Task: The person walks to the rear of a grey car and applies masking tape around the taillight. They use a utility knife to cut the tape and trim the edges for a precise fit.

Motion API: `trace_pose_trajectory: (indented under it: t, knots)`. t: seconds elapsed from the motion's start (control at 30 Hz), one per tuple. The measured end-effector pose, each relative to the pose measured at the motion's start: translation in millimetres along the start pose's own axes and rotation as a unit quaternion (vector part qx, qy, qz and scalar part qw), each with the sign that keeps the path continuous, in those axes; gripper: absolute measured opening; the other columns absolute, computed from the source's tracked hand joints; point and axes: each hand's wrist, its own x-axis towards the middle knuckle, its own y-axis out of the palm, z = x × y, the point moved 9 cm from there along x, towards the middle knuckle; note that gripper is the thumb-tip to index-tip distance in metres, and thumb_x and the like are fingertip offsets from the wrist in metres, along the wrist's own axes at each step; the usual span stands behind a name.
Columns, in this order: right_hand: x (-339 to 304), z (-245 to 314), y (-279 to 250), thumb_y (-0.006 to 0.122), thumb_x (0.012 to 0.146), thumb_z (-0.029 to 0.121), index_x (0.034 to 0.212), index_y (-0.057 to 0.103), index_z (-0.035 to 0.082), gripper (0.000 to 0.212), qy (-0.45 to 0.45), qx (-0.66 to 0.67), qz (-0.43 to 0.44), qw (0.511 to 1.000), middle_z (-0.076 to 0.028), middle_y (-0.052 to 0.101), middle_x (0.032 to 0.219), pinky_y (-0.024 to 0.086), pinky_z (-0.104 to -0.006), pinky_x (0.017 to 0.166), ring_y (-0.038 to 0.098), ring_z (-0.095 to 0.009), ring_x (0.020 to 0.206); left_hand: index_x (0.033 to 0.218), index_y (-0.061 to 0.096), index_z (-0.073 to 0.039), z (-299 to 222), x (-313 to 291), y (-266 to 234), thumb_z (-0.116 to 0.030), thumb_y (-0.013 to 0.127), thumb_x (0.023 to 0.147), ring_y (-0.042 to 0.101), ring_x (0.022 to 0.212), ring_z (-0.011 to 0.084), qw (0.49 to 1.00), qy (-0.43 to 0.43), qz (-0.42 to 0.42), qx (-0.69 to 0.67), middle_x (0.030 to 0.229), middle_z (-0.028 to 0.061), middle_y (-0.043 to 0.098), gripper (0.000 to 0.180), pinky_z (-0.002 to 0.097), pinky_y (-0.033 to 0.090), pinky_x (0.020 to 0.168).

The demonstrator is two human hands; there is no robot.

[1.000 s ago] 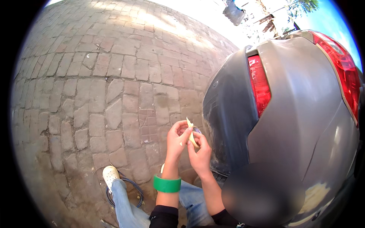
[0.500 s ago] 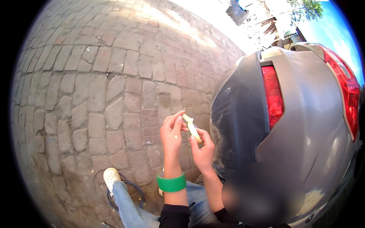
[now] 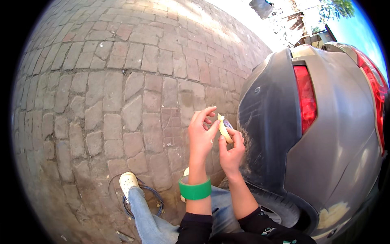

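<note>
My right hand (image 3: pixel 232 155) grips a roll of pale yellow masking tape (image 3: pixel 224 132) between thumb and fingers, its side tilted up. A crumpled bit of tape sticks up from the roll's upper end. Close against the roll on the left is my left hand (image 3: pixel 199 133); its thumb tip is at the tape and its other fingers are apart. A small pale scrap shows by the left palm. Around my left forearm sits a wide green tape roll (image 3: pixel 195 190), worn like a bracelet.
A grey car's rear corner fills the right side, with a scuffed dark bumper (image 3: pixel 264 110), red reflector (image 3: pixel 305 99) and tail light (image 3: pixel 371 79). Below it is a wheel (image 3: pixel 280 207). A coiled dark hose (image 3: pixel 158 199) lies by my pale clog (image 3: pixel 128 181) on brick paving (image 3: pixel 101 89).
The left fingers have come away from the tape's upper end and spread, with the thumb now nearer the roll. Hands and car appear shifted right in view.
</note>
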Motion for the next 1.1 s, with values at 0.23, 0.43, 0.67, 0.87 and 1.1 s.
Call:
trace_pose_trajectory:
  t: [0.23, 0.43, 0.67, 0.87, 1.1]
  knots:
    - [-6.7, 17.9, -11.3, 0.065, 0.074, 0.005, 0.092, 0.062, 0.004, 0.018, -0.063, -0.019, -0.012, 0.998, -0.007, 0.059, 0.080, 0.041, -0.0331, 0.073, 0.052, -0.022, 0.072, 0.091, 0.071, -0.004, 13.4, -7.7, -6.0, -0.002, 0.066, 0.082, 0.045, 0.063, 0.0044, 0.996, -0.022, -0.023, -0.082, 0.080, -0.0022, 0.058, 0.011, 0.0189, 0.036, 0.057]
    - [-22.6, -16.4, -10.0, 0.066, 0.080, 0.007, 0.081, 0.060, 0.002, 0.007, 0.103, 0.172, 0.028, 0.979, 0.002, 0.054, 0.068, 0.036, -0.0232, 0.057, 0.045, -0.005, 0.062, 0.094, 0.071, -0.003, 15.6, -19.9, -19.8, -0.004, 0.064, 0.086, 0.044, 0.062, 0.0036, 0.989, -0.051, -0.035, -0.137, 0.084, -0.0031, 0.056, 0.010, 0.0187, 0.034, 0.053]
    - [-32.2, -12.3, -12.6, 0.068, 0.084, 0.012, 0.077, 0.061, 0.004, 0.013, 0.181, 0.216, 0.016, 0.959, 0.005, 0.053, 0.063, 0.033, -0.0208, 0.048, 0.042, -0.002, 0.055, 0.099, 0.068, -0.001, 28.1, -30.0, -37.2, -0.009, 0.061, 0.090, 0.048, 0.060, 0.0043, 0.969, -0.091, -0.071, -0.219, 0.079, -0.0005, 0.057, 0.014, 0.0195, 0.038, 0.050]
    - [-26.1, 5.2, -42.1, 0.070, 0.081, 0.013, 0.076, 0.063, 0.004, 0.013, 0.035, 0.019, -0.040, 0.998, -0.002, 0.052, 0.062, 0.038, -0.0284, 0.059, 0.045, -0.012, 0.061, 0.109, 0.064, 0.000, 24.0, -33.8, -11.3, -0.008, 0.056, 0.093, 0.054, 0.073, 0.0071, 0.947, -0.090, -0.006, -0.307, 0.086, 0.0014, 0.060, 0.020, 0.0207, 0.045, 0.066]
    - [-35.4, 10.2, -28.4, 0.067, 0.083, 0.020, 0.073, 0.061, 0.007, 0.018, 0.038, 0.070, -0.031, 0.996, -0.001, 0.054, 0.061, 0.035, -0.0309, 0.065, 0.049, -0.016, 0.057, 0.110, 0.062, -0.002, -6.8, -45.2, -20.7, -0.004, 0.064, 0.086, 0.054, 0.081, 0.0071, 0.961, -0.055, 0.047, -0.268, 0.090, 0.0008, 0.060, 0.024, 0.0207, 0.042, 0.075]
